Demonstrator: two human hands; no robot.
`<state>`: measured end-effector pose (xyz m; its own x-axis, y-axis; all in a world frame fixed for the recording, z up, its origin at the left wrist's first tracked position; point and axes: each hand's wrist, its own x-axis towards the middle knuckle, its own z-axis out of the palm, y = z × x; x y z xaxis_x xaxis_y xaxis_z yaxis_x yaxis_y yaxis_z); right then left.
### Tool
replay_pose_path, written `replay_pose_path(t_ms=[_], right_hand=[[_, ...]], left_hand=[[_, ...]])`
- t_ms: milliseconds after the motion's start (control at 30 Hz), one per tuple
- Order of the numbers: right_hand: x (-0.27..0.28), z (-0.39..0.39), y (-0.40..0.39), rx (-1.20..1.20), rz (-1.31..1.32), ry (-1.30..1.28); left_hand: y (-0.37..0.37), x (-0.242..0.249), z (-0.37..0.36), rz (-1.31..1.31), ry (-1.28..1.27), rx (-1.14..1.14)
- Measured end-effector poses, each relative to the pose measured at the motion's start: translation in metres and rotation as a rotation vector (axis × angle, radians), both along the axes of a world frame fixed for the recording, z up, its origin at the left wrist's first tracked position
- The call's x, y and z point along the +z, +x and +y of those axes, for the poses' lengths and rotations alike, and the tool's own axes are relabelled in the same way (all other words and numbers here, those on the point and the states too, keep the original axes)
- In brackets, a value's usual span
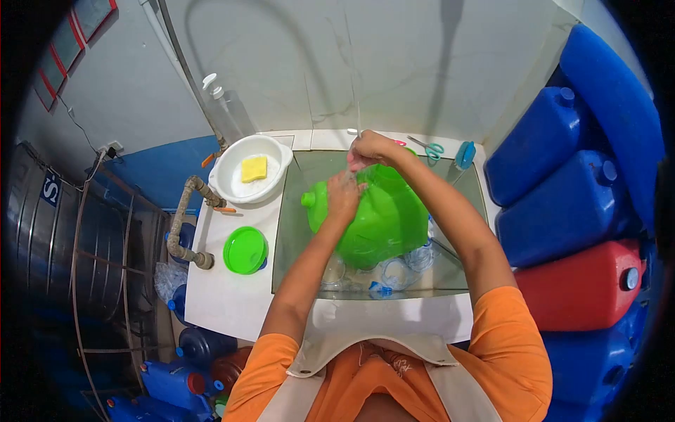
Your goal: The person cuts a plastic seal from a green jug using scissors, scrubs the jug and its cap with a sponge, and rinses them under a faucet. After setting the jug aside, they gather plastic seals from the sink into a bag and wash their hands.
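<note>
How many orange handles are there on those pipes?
2. The farther orange handle is left of the white bowl; the nearer orange handle is by the bowl's near edge. Others may be hidden.

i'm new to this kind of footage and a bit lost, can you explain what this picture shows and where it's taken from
There is no machine here: the arms in orange sleeves belong to a person working bare-handed. The one picture comes from a camera worn on their head, looking forward and down.

The left hand lies on a bright green plastic container over a basin. The right hand is just beyond, its fingers at something pinkish I can't make out.

Left of the basin, a white bowl with a yellow sponge and a round green dish sit on the white counter. Along the back are scissors and a blue brush. Big blue and red containers stand at the right.
</note>
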<state>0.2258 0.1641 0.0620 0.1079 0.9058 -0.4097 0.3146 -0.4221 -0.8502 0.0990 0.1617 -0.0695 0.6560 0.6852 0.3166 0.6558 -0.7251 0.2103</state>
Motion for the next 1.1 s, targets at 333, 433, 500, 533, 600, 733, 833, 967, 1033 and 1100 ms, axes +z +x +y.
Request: replay_pose_path(t_ms=[333,433,500,533,600,733,833,967,1033,1100], right_hand=[[-0.011,0.007,0.007,-0.040,0.048,0.136],[-0.017,0.000,0.006,-0.042,-0.154,0.207],[-0.025,0.000,0.005,-0.088,-0.089,0.206],[-0.029,0.000,0.004,-0.084,-0.070,0.208],[-0.040,0.003,0.005,-0.083,-0.068,0.208],[-0.056,0.015,0.021,-0.026,-0.028,0.220],[-0.076,0.021,0.065,-0.039,-0.588,0.396],[-0.116,-0.007,0.158,-0.268,-1.229,0.297],[-0.121,-0.030,0.182,-0.349,-1.241,0.154],[-0.122,-0.050,0.199,-0.375,-1.215,0.094]], left_hand=[[0.004,0.041,0.016,-0.013,-0.262,-0.328],[-0.009,0.038,0.004,0.017,-0.367,-0.299],[-0.025,0.026,-0.003,-0.086,-0.412,-0.260],[-0.036,0.016,-0.004,-0.113,-0.446,-0.223],[-0.059,0.000,-0.014,-0.264,-0.481,-0.188],[-0.102,-0.014,-0.047,-0.230,-0.506,-0.079],[-0.117,-0.013,-0.061,-0.157,-0.477,-0.080],[-0.123,-0.013,-0.067,-0.096,-0.353,-0.168],[-0.123,-0.013,-0.068,-0.079,-0.348,-0.157],[-0.118,-0.015,-0.070,-0.062,-0.340,-0.150]])
